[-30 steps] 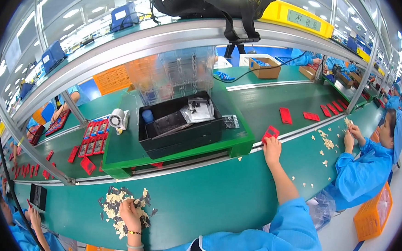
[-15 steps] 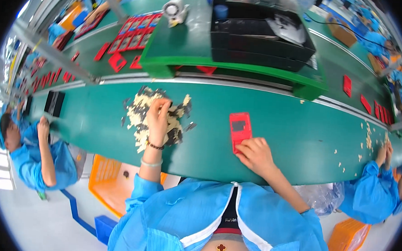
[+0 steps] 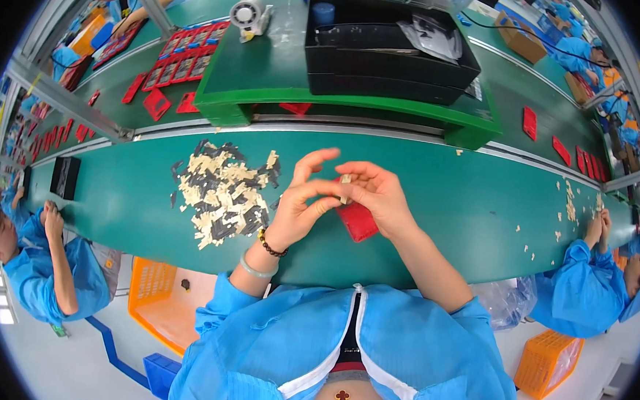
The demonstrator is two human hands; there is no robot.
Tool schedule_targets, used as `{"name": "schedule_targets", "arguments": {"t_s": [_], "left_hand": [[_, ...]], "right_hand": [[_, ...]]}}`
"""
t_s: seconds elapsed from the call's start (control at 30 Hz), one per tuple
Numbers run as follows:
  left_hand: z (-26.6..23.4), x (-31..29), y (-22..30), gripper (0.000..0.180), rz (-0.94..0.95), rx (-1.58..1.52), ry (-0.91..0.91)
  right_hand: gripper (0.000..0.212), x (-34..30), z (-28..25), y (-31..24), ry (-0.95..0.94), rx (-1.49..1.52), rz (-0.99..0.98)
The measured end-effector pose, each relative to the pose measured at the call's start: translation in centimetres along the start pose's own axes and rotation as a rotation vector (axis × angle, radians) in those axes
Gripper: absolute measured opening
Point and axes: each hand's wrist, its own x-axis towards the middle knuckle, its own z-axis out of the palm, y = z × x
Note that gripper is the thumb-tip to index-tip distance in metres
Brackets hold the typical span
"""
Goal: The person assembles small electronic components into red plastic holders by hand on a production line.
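My left hand point(image 3: 301, 202) and my right hand point(image 3: 380, 200) meet over the green table. Their fingertips pinch together at a small cream-coloured piece point(image 3: 345, 190), which stands upright between them. Beneath the right hand lies a red rectangular casing point(image 3: 359, 223), its upper part hidden by my fingers. The left hand's other fingers are curled and raised. Left of my left hand spreads a loose pile of small cream and black pieces point(image 3: 221, 194). I cannot tell whether the right palm touches the casing.
Ahead stands a green raised shelf point(image 3: 268, 87) with a black box point(image 3: 394, 65) and a small white fan point(image 3: 250, 16). Beyond runs a line with red casings point(image 3: 530, 123). Co-workers sit at both sides. An orange crate point(image 3: 154, 292) stands below the table at left.
My left hand has left the pile and come right to meet the right hand. The right hand has moved up over the casing, and a cream piece now shows between the fingertips.
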Motion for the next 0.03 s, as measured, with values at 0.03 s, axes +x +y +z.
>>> {"name": "schedule_targets", "arguments": {"t_s": [0.03], "left_hand": [[0.62, 0.28, 0.06, 0.037, -0.068, -0.113, 0.030]], "right_hand": [[0.035, -0.40, -0.30, -0.19, 0.077, -0.159, -0.118]]}}
